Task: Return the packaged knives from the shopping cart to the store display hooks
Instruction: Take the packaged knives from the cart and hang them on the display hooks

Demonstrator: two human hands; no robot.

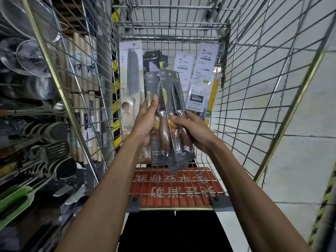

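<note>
Above the near edge of the cart (174, 208), your left hand (145, 120) grips the first knife pack (152, 84), your right hand (192, 130) pinches the second knife pack (173, 84) — they overlap, so one may slip down among the other packs (199, 82) at the far wall.

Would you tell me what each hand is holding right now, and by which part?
The left hand grips one dark knife pack by its left edge, mid-height; the right hand grips a second pack around its lower half.
</note>
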